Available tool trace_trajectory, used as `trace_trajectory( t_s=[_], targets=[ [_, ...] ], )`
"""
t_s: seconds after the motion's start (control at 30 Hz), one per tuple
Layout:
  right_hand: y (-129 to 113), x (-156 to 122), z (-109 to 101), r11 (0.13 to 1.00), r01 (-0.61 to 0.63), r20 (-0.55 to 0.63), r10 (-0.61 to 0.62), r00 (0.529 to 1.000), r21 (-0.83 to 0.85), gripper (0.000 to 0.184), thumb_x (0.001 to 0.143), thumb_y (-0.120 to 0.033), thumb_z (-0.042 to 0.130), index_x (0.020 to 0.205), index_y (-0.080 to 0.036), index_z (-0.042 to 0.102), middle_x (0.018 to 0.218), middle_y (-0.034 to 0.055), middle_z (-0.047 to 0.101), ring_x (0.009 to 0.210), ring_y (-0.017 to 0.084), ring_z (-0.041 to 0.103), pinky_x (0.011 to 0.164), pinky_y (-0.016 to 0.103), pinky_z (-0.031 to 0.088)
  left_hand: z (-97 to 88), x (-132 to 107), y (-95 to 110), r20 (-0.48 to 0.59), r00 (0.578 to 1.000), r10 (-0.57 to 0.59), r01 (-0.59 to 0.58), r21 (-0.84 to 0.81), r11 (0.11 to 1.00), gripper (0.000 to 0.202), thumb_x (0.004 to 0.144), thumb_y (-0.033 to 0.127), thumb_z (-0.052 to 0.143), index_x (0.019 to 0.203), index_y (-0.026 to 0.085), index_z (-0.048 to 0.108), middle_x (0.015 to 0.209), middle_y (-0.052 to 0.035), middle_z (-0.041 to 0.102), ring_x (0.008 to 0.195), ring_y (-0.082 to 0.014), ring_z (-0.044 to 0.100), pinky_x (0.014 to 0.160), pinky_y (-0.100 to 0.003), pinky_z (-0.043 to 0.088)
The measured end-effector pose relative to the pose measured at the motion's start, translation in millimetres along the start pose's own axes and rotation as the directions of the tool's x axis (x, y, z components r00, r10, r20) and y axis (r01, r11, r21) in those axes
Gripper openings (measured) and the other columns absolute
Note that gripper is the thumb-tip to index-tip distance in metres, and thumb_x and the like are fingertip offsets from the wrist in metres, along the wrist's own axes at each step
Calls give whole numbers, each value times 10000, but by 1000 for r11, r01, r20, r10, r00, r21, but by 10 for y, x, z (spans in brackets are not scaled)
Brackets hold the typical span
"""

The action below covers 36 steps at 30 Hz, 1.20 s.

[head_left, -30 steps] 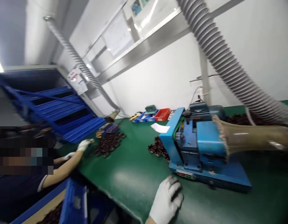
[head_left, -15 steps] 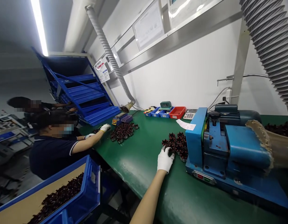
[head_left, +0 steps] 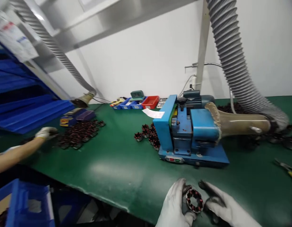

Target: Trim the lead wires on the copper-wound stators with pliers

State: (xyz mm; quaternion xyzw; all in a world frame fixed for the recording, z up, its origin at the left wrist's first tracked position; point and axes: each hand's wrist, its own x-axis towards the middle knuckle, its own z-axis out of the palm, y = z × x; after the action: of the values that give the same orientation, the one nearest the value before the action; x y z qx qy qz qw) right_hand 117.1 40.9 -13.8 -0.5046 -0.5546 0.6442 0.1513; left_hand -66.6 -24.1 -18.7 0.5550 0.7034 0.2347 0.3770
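Note:
Both my hands wear white gloves and meet at the bottom of the view over the green bench (head_left: 117, 170). My left hand (head_left: 175, 206) and my right hand (head_left: 223, 206) pinch a small round wound stator (head_left: 194, 200) between them, its ring of red-brown coils facing me. Farther back, a cluster of the same stators (head_left: 148, 135) lies just left of the blue machine (head_left: 190, 134).
A grey ribbed hose (head_left: 233, 60) ends in a clear funnel (head_left: 238, 123) on the machine's right side. A co-worker's gloved hand (head_left: 45, 132) reaches toward another stator pile (head_left: 81, 134) at left. Small blue and red bins (head_left: 136, 102) line the wall. Pliers (head_left: 286, 167) lie at right.
My left hand has pulled back from the stator cluster beside the machine to the bench's near edge with one stator. My right hand has come into view and joined it. The view swung right.

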Motion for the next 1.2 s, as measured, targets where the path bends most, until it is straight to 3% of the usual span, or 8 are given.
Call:
trace_trajectory(
  t_s=[0.17, 0.3, 0.43, 0.63, 0.77, 0.9, 1.03, 1.2],
  targets=[
    [-219, 42, -94, 994, 80, 185, -93, 978, 74, 530, 692, -431, 615, 1115, -114, 580, 1046, 133, 565, 731, 176, 589, 476, 211, 443, 156, 116, 169, 58, 982, 179, -187, 182, 966, 881, 525, 239, 721, 1344, 136, 414, 1385, -142, 389, 1288, -364, 318, 1065, -493, 326],
    [-111, 16, -42, 970, 160, -54, -152, 987, 181, 258, 588, -290, 697, 789, -134, 655, 832, 78, 628, 771, 206, 608, 691, 288, 506, 243, 126, 101, -77, 918, 390, -355, 280, 892, 863, 521, 247, 778, 1308, 180, 429, 1249, -132, 531, 1168, -360, 472, 953, -511, 455],
    [-27, -24, 25, 945, 154, -277, -72, 958, 287, 219, 600, -318, 727, 682, -136, 639, 682, 44, 627, 522, 129, 538, 512, 243, 466, 287, 84, 104, -246, 815, 524, -446, 311, 839, 873, 459, 148, 803, 1240, 244, 425, 1140, -92, 573, 1078, -308, 531, 936, -508, 459],
    [-146, -106, -222, 736, 377, -527, -32, 849, 563, 299, 592, -377, 785, 735, -192, 597, 676, 13, 623, 552, 128, 564, 475, 211, 471, 259, 67, 196, -228, 861, 455, -397, 259, 881, 748, 486, 177, 801, 1149, 240, 461, 1061, -82, 565, 1012, -295, 534, 904, -505, 450],
    [-198, -259, -179, 927, 370, -457, -306, 835, 56, 193, 691, -361, 715, 784, -208, 644, 696, 31, 651, 575, 155, 599, 526, 235, 508, 264, 70, 169, -226, 856, 465, -395, 294, 870, 754, 547, 201, 763, 1220, 225, 424, 1092, -93, 555, 1104, -306, 480, 941, -492, 421],
    [-78, -380, 18, 674, 477, 69, -538, 840, -564, 103, 813, -264, 576, 861, -239, 663, 733, 21, 655, 650, 153, 620, 592, 219, 506, 272, 81, 151, -261, 830, 492, -397, 343, 852, 653, 601, 241, 711, 1198, 191, 450, 1104, -95, 565, 1175, -319, 425, 987, -502, 375],
    [217, -387, -12, 527, 434, 30, -610, 792, -731, 192, 885, -208, 433, 834, -229, 616, 732, 15, 644, 640, 134, 613, 612, 222, 497, 277, 100, 166, -333, 816, 472, -371, 322, 871, 577, 536, 355, 766, 1040, 208, 527, 1122, -83, 564, 1153, -326, 442, 994, -511, 361],
    [270, -325, -120, 525, 244, 9, -411, 912, -815, 164, 854, -169, 464, 780, -226, 599, 727, 2, 628, 638, 160, 605, 600, 275, 479, 298, 119, 195, -272, 865, 422, -330, 325, 886, 554, 492, 334, 788, 985, 225, 562, 1151, -84, 563, 1174, -351, 425, 995, -540, 349]
  ],
)
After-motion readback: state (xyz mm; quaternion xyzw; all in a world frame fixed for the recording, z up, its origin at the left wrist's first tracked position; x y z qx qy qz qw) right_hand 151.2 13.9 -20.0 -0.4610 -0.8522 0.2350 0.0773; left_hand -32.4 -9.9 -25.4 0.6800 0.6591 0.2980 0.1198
